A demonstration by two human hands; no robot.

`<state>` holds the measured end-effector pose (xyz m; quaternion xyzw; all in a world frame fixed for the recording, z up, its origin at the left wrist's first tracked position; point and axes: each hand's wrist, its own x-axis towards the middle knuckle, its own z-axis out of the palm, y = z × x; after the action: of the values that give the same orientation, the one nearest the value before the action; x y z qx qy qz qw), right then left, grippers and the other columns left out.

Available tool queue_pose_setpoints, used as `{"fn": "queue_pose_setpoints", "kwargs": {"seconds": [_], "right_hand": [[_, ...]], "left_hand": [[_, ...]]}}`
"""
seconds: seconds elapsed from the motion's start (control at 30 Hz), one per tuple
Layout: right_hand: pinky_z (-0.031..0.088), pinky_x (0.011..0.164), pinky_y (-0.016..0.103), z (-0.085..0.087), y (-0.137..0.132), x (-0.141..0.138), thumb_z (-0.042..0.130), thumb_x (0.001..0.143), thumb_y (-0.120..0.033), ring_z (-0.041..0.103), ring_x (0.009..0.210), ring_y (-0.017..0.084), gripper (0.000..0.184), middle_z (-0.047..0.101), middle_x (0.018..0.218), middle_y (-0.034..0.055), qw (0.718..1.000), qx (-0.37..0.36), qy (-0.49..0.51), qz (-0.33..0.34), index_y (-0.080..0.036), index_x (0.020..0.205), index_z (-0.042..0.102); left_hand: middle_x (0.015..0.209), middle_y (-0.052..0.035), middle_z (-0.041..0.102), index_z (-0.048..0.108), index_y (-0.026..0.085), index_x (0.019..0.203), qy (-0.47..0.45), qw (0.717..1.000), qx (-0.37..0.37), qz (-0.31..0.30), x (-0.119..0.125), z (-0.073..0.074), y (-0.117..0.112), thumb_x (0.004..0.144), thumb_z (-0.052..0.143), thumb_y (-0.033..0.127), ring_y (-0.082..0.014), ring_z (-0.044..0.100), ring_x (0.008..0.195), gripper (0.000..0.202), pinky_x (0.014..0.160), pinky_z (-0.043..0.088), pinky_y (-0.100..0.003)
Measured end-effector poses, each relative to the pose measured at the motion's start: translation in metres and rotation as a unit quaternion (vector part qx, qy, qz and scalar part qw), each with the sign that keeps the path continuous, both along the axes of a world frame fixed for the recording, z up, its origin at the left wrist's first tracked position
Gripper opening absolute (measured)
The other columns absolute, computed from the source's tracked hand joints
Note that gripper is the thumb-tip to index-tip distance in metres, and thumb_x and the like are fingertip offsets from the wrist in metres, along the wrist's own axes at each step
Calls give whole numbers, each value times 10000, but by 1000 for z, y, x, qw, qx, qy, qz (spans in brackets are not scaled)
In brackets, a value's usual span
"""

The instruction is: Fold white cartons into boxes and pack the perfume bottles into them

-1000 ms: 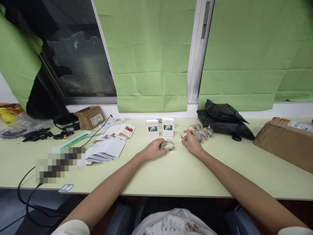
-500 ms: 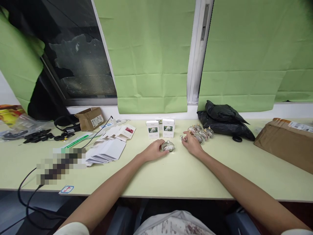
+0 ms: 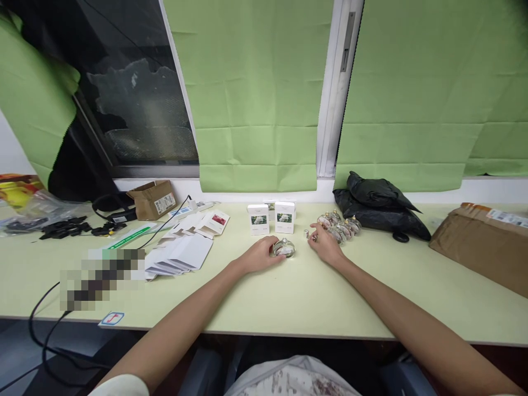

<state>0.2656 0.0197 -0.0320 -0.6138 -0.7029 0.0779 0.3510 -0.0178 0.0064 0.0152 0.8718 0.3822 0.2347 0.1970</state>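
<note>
My left hand (image 3: 259, 254) rests on the pale green table (image 3: 297, 291) with its fingers curled round a small round glass bottle (image 3: 284, 248). My right hand (image 3: 325, 243) lies a little to the right, fingers pinched on a tiny metallic piece (image 3: 313, 237) next to a small silver cap (image 3: 306, 234). Just beyond the right hand stands a row of several similar glass bottles (image 3: 340, 226). Two upright white boxes (image 3: 271, 218) with flower pictures stand behind the held bottle.
A stack of flat white cartons (image 3: 181, 247) lies to the left, with cables and a small cardboard box (image 3: 152, 199) behind. A black plastic bag (image 3: 377, 204) sits at the back right, and a large cardboard box (image 3: 482, 242) at the far right.
</note>
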Motion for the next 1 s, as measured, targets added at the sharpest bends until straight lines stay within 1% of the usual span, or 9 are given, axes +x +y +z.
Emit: {"fn": "queue_pose_setpoints", "kwargs": {"seconds": [0.17,0.4,0.57,0.63,0.7,0.77,0.87,0.93,1.0], "right_hand": [[450,764,286,-1,1,2,614,881,-207,682,898,211,472,740,982,27,1000,6,-5,2,-205,1344,527],[449,790,302,1,-3,1,589,895,-220,674,880,210,463,734,981,29,1000,17,8,8,-193,1352,519],[456,784,316,9,-10,-2,572,907,-237,664,876,220,462,731,1033,48,999,46,22,4,-203,1365,521],[459,767,326,14,-16,-4,563,927,-262,644,801,208,450,728,1083,50,998,65,27,1,-222,1373,521],[464,772,339,20,-23,-10,544,953,-283,616,740,194,425,723,1110,52,994,103,36,4,-230,1374,525],[470,758,340,26,-31,-18,538,975,-306,595,700,184,391,721,1108,50,989,133,57,22,-235,1360,538],[494,729,329,32,-44,-33,538,1000,-342,553,641,162,342,711,1120,53,981,145,90,89,-245,1326,566],[504,732,326,35,-51,-43,520,1019,-361,555,652,158,260,700,1119,51,977,152,92,120,-260,1239,615],[506,714,322,36,-57,-49,502,1035,-368,560,666,157,217,688,1117,56,972,163,92,144,-264,1149,655]], "left_hand": [[811,-14,600,574,207,891,-1,1000,-3,-1,0,0,0,845,664,482,-189,533,712,293,627,360,-304],[818,-11,603,550,210,874,-4,1000,-6,0,-1,0,1,843,673,496,-185,536,713,313,634,366,-301],[815,-12,604,563,212,875,-7,1000,-8,0,-1,-2,1,840,677,504,-187,536,714,316,629,362,-298],[814,-11,602,568,211,875,-12,1000,-9,1,-1,-2,2,836,681,503,-185,533,709,315,626,363,-298],[814,-11,600,575,210,877,-16,1000,-11,2,-1,-3,2,832,686,500,-182,529,706,314,622,363,-298],[811,-11,598,585,208,886,-18,1000,-14,2,-1,-4,2,832,688,498,-180,525,702,312,615,360,-298],[808,-10,599,605,204,906,-29,999,-23,-4,1,-4,2,834,686,500,-179,525,704,315,614,359,-300],[796,-7,594,609,199,898,-39,999,-32,-6,2,-4,1,825,694,513,-177,521,700,333,615,360,-299],[778,0,580,612,195,885,-46,998,-46,-9,4,-4,-1,811,709,534,-170,509,689,361,613,361,-296]]}}
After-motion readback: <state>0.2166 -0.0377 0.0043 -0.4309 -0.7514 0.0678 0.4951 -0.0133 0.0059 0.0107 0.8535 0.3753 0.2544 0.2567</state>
